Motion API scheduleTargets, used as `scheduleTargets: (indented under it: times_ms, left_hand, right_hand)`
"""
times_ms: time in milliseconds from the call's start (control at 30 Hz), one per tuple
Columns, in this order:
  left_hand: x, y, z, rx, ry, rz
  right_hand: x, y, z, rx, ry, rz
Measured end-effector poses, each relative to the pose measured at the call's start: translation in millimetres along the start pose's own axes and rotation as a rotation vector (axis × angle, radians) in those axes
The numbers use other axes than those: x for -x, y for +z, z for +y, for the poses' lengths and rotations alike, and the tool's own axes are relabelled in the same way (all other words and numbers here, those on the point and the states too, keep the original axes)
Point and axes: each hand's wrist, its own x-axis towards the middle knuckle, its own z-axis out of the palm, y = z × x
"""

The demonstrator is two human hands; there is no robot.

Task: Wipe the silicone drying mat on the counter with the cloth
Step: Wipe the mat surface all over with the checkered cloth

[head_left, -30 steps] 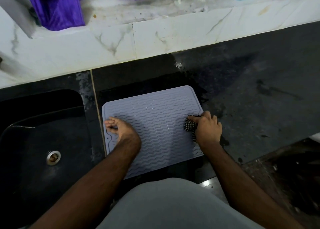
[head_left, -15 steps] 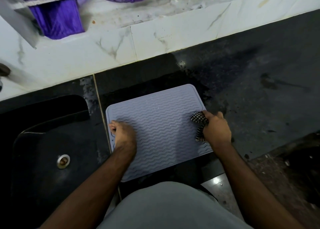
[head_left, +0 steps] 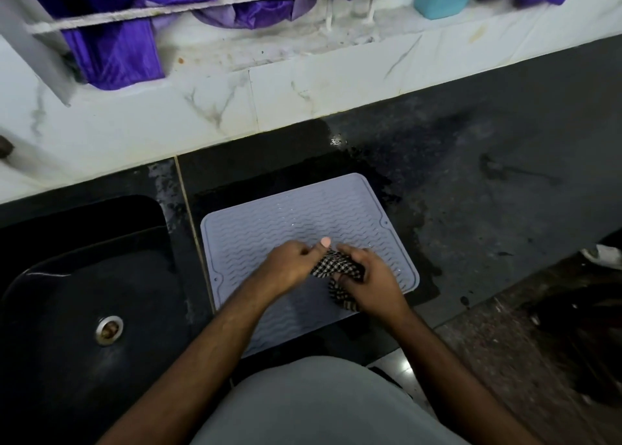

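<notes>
Dark counter point(head_left: 471, 192), grey mat point(head_left: 286, 215); left hand point(head_left: 289, 266) and right hand point(head_left: 373, 283), each grip pinching checked cloth point(head_left: 333, 265).

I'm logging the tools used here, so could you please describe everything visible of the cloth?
The cloth is a small black-and-white checked fabric, bunched and crumpled rather than spread. The left hand and right hand both grip it over the mat. A loose end hangs below the right hand.
</notes>
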Motion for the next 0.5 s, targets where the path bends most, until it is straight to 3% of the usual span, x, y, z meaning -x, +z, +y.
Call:
scheduleTargets:
  times_ms: [133,233,267,367,500]
  left_hand:
    - [-5.9,14.1,-22.9,0.396,0.029,-0.01]
    - [-5.7,9.1,-35.8,0.64,0.096,-0.103]
    - [-4.4,9.4,-38.4,0.672,0.091,-0.145]
    - [-0.3,14.9,-40.4,0.733,0.088,-0.174]
    - [-6.6,13.8,-48.7,0.537,0.09,0.013]
  right_hand:
    - [8.2,4.7,-5.1,-0.2,-0.053,-0.19]
    - [13.3,3.0,-9.2,-0.619,0.126,-0.281]
    - [14.1,4.0,-9.8,-0.666,0.169,-0.283]
    - [14.5,10.7,-13.0,-0.496,0.116,-0.321]
    - [9.1,21.8,-18.8,-0.543,0.162,-0.308]
